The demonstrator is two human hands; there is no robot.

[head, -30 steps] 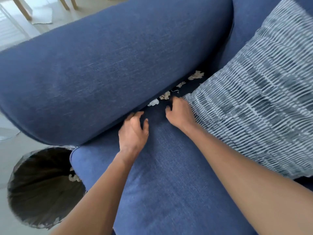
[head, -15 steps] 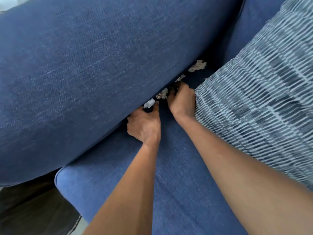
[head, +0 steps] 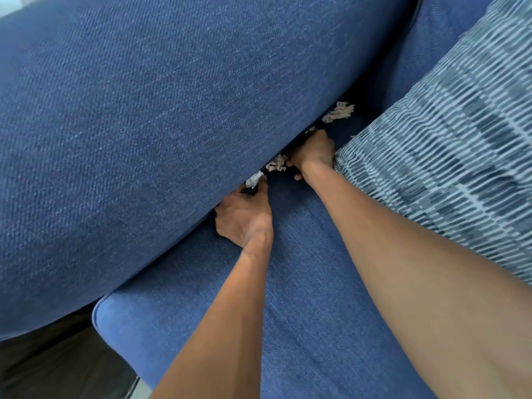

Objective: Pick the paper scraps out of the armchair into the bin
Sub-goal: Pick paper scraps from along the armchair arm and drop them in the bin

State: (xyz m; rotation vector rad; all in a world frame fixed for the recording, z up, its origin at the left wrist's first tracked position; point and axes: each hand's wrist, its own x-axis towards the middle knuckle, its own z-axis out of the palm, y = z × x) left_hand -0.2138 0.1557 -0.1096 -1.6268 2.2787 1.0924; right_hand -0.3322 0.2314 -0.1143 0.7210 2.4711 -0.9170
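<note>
Several crumpled paper scraps lie in the crevice between the blue armrest [head: 172,133] and the seat cushion [head: 311,298]. My left hand [head: 244,216] reaches into the crevice, with thumb and forefinger apart just below a white scrap [head: 254,179] and the forefinger tip touching it. My right hand [head: 312,152] is curled into the gap farther back, next to a greyish scrap [head: 277,163]. Its fingertips are hidden in the crevice. A larger scrap [head: 339,112] lies beyond it. The dark bin [head: 57,367] shows only partly, at the lower left under the armrest.
A blue-and-white striped pillow [head: 449,156] leans on the seat at the right, touching my right wrist. The armrest overhangs the crevice and hides part of it. The chair back [head: 431,47] rises at the upper right.
The view has moved closer, and the bin has slid mostly out of sight. Both hands have pushed deeper into the crevice, the right one farther back along it.
</note>
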